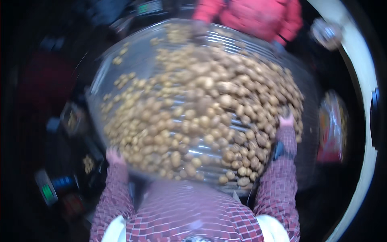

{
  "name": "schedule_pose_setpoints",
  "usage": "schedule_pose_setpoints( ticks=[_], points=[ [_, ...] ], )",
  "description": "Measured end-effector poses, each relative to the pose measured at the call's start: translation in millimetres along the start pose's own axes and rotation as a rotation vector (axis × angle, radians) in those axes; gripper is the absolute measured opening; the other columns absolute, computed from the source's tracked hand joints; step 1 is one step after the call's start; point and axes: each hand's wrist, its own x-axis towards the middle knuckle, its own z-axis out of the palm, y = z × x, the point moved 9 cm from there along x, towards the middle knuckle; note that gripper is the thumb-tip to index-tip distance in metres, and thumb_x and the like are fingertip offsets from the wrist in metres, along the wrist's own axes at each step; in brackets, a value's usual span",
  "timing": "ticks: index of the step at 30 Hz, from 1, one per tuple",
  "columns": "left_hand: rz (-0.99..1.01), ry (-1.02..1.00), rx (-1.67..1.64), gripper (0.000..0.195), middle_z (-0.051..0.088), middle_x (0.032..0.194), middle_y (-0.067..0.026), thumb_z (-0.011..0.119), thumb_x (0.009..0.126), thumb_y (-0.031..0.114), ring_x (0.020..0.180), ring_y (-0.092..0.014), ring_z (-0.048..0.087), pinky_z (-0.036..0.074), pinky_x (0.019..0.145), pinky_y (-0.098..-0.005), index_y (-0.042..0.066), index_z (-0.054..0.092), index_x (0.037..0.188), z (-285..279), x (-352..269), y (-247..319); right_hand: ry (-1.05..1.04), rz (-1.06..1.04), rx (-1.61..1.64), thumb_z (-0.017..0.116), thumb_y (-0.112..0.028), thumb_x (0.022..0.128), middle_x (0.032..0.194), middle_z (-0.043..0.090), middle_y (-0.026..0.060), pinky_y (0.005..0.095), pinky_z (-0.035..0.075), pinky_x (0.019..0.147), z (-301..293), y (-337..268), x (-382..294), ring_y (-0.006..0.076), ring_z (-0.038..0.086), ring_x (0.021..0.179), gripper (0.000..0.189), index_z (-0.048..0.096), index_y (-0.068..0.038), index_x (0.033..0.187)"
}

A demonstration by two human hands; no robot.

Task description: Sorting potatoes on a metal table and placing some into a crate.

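A large heap of potatoes (205, 121) covers the shiny metal sorting table (139, 57) before me, with ribbed metal bars (202, 151) showing through gaps. My left hand (115, 156) is at the table's near left rim, beside the smaller potatoes. Blur hides whether its fingers grip the rim. At the right side of the heap, my right hand (285, 119) reaches in among browner potatoes. Its fingertips are at a dark potato, and I cannot tell whether they hold it.
Across the table stands a person in a red padded jacket (254, 18), one blurred hand (199, 30) over the potatoes. A scale with a green display (47, 190) is at lower left, another scale (149, 7) at the far side. A filled plastic bag (332, 130) lies on the right.
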Motion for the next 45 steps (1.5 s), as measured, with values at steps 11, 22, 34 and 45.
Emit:
schedule_pose_setpoints(
  ticks=[11,22,34,45],
  points=[
    [-0.593,0.002,-1.244,0.035,0.057,0.125,-0.0135,0.065,0.091,0.019,0.117,-0.027,0.053,0.045,0.099,-0.0361,0.004,0.059,0.121,-31,-23,44,-0.902,-0.595,0.488,0.081,-0.009,0.065,0.127,0.053,0.0173,0.0363,0.043,0.101,230,-483,-271,0.0264,0.054,0.117,0.086,0.040,0.004,0.140],
    [-1.216,0.230,-2.420,0.043,0.049,0.137,-0.0159,0.050,0.099,0.031,0.122,-0.030,0.051,0.047,0.101,-0.0435,0.005,0.050,0.133,-77,-137,-60,-1.500,-0.941,0.229,0.075,-0.021,0.082,0.128,0.058,0.0207,0.0383,0.046,0.101,320,-588,-448,0.0295,0.058,0.119,0.065,0.046,0.004,0.135],
    [-1.016,1.622,-1.440,0.046,0.049,0.136,-0.0168,0.052,0.097,0.033,0.121,-0.035,0.052,0.047,0.100,-0.0468,0.007,0.046,0.134,-358,-363,-451,-1.596,-0.957,0.066,0.066,-0.003,0.079,0.119,0.064,0.0156,0.0338,0.051,0.092,369,-600,-487,0.0226,0.064,0.108,0.054,0.052,0.002,0.131],
    [-1.711,0.774,-1.624,0.043,0.046,0.138,-0.0202,0.048,0.098,0.016,0.124,-0.038,0.048,0.041,0.107,-0.0501,0.007,0.041,0.140,-25,-366,-356,-1.307,-0.926,-0.060,0.066,-0.016,0.077,0.103,0.068,0.0137,0.0401,0.053,0.082,316,-593,-473,0.0286,0.065,0.098,0.037,0.064,-0.012,0.114]
  ],
)
